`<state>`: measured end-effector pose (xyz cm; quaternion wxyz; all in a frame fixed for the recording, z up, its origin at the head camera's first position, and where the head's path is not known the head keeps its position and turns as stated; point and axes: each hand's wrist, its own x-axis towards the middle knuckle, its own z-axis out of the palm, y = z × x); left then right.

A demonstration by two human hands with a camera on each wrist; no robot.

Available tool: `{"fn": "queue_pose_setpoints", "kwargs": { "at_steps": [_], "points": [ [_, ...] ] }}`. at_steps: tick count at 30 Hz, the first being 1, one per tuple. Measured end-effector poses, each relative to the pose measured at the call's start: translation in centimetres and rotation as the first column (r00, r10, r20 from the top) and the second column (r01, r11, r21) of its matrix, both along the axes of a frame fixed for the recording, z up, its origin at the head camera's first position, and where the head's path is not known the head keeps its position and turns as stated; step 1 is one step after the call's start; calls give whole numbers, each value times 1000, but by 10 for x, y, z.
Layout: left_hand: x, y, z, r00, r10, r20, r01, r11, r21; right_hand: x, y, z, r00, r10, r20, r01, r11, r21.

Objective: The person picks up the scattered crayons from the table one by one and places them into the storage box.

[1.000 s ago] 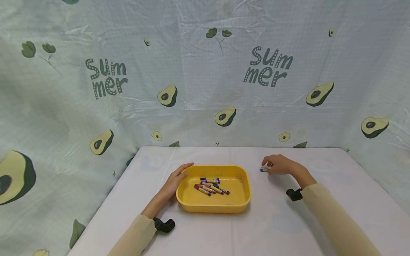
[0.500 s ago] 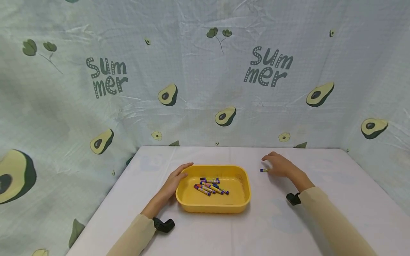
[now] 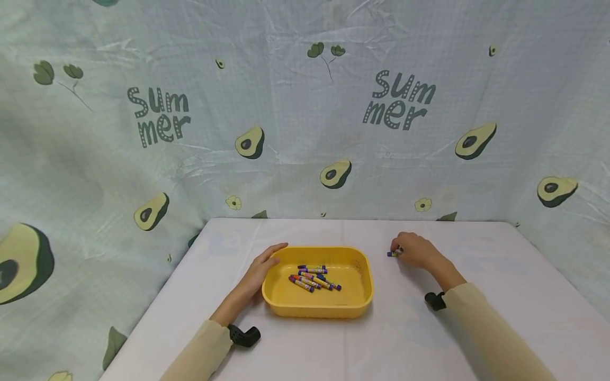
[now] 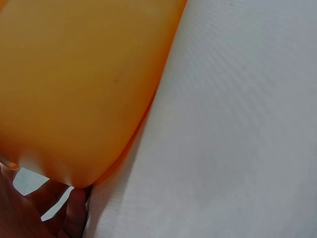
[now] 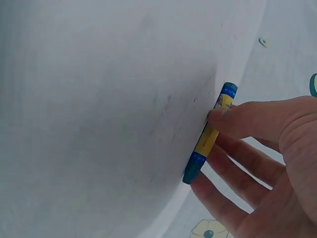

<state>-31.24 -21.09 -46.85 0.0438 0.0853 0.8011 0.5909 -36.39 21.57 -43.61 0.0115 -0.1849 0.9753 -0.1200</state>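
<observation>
The left hand [image 3: 259, 272] rests with relaxed fingers against the left wall of the yellow plastic tray [image 3: 363, 286], mid-desk, holding a heap of wrapped crayons [image 3: 313, 277]. Toward the desk's [image 3: 476, 338] far right, the right hand [image 3: 415, 250] pinches a blue-and-yellow crayon [image 5: 210, 134] lying on the surface.

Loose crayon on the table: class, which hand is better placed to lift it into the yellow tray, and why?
The right hand: its fingers already pinch the crayon on the table. The left hand rests against the tray's far side.
</observation>
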Motion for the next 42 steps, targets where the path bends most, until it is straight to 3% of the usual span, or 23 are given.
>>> {"fn": "queue_pose_setpoints", "kwargs": {
  "at_steps": [10, 21, 27, 34, 42],
  "points": [
    [0, 1, 1, 1000, -2, -4, 2, 1000, -2, 11, 1, -1, 1000, -12, -13, 12, 1000, -10],
    [1, 0, 0, 1000, -19, 0, 19, 1000, 7, 12, 4, 3, 999, 38, 17, -38, 999, -29],
    [1, -1, 0, 1000, -19, -5, 19, 1000, 7, 18, -8, 18, 999, 52, 1, -52, 998, -47],
    [1, 0, -2, 1000, 2, -11, -2, 1000, 2, 25, -25, 38, 997, 76, -20, -76, 997, 2],
    [-1, 1, -2, 1000, -4, 0, 4, 1000, 21, 29, -38, 47, 993, 115, -33, -115, 993, 12]
  ]
}}
